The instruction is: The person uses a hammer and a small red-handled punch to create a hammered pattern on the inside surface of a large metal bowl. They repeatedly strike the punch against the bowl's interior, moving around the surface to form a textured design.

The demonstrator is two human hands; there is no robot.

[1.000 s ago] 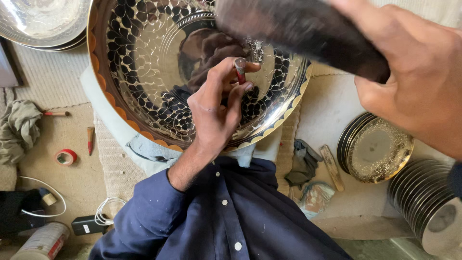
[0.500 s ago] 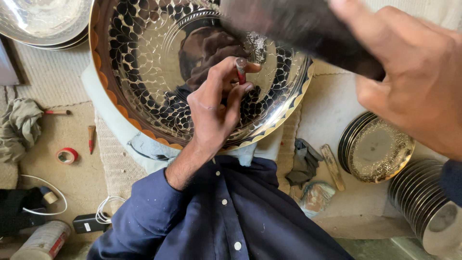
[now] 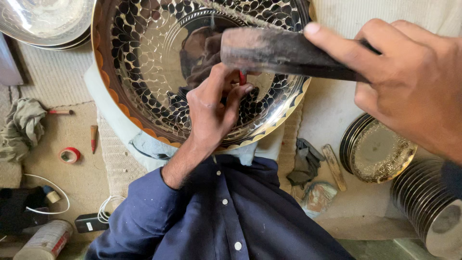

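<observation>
A large shiny metal bowl (image 3: 144, 62) with a dark leaf pattern and a gold rim rests in front of me. My left hand (image 3: 211, 108) pinches a small red-handled chisel (image 3: 242, 77) upright against the bowl's inner surface. My right hand (image 3: 409, 82) grips a dark wooden mallet (image 3: 279, 50), whose head hovers just above the chisel's top. A dark blue shirt sleeve covers my left forearm.
Another metal bowl (image 3: 38, 21) sits at top left. A stack of metal plates (image 3: 433, 212) and a patterned gold plate (image 3: 380, 154) lie at right. On the floor at left are a rag (image 3: 21, 127), red tape roll (image 3: 70, 155), small tools and cables.
The mallet has come down and leftward, from high above the bowl to just over the chisel. My left hand stays on the chisel.
</observation>
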